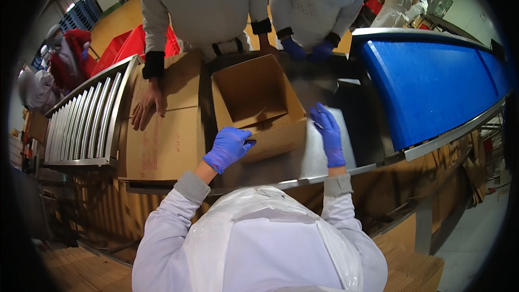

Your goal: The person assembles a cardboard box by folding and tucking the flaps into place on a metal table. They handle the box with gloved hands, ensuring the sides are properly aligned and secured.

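Observation:
An open cardboard box (259,92) stands upright in front of me on the dark metal table (354,109), a loose-looking flap inside near its bottom. My left hand (230,147), in a blue-violet glove, is closed on the box's near left top edge. Just right of the box, my right hand (328,134) in the same kind of glove has its fingers stretched out, with nothing visible in them. Under and beside it lies a pale, see-through-looking sheet (347,139), perhaps plastic film. To the left, a closed cardboard carton (167,143) lies under a co-worker's bare hand (147,105).
Two co-workers in white stand across the table; the right one's gloved hands (308,50) rest at its far edge. A roller conveyor (86,121) adjoins on the left, a blue belt conveyor (432,86) on the right. Red crates (121,50) stand behind. Flattened cardboard (411,254) lies low right.

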`<action>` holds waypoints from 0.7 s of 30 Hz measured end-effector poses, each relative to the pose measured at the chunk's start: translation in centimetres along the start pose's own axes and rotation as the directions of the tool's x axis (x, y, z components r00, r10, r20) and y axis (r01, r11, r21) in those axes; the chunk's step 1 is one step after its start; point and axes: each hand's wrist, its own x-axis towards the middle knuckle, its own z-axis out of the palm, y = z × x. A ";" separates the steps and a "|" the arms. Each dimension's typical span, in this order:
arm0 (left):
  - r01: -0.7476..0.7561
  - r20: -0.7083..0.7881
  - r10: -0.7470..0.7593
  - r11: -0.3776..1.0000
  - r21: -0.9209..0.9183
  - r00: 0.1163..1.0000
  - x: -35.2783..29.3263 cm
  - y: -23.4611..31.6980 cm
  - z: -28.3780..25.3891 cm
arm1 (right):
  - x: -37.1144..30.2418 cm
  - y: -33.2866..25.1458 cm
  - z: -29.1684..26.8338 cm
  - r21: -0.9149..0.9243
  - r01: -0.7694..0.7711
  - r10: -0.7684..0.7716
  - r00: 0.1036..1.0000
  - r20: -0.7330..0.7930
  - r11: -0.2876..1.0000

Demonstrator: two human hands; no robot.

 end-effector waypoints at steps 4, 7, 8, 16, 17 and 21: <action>-0.174 -0.076 0.165 0.978 -0.116 0.983 1.4 -0.9 -3.4 | -1.4 -2.9 -1.0 -0.315 0.331 -0.335 0.941 0.044 0.889; -0.141 0.334 0.159 0.987 -0.077 0.929 1.3 -0.9 -7.7 | -0.9 -3.9 -0.3 -0.322 0.347 -0.343 0.937 0.069 0.881; -0.164 0.349 0.163 0.986 -0.026 0.923 1.0 -1.4 -7.5 | -0.4 -4.1 0.3 -0.302 0.336 -0.328 0.941 0.078 0.892; -0.318 0.071 0.310 0.931 0.178 0.948 -1.5 2.2 4.1 | 11.4 2.6 2.8 -0.984 0.128 -0.248 0.956 0.155 -0.124; -0.323 0.086 0.314 0.940 0.113 0.945 -1.3 2.1 4.4 | 12.2 3.5 2.9 -0.976 0.123 -0.176 0.972 0.154 -0.179; -0.140 0.218 0.149 0.989 -0.056 0.965 0.6 -0.9 2.8 | 12.5 2.5 6.3 -0.912 0.375 0.258 0.909 0.326 -0.167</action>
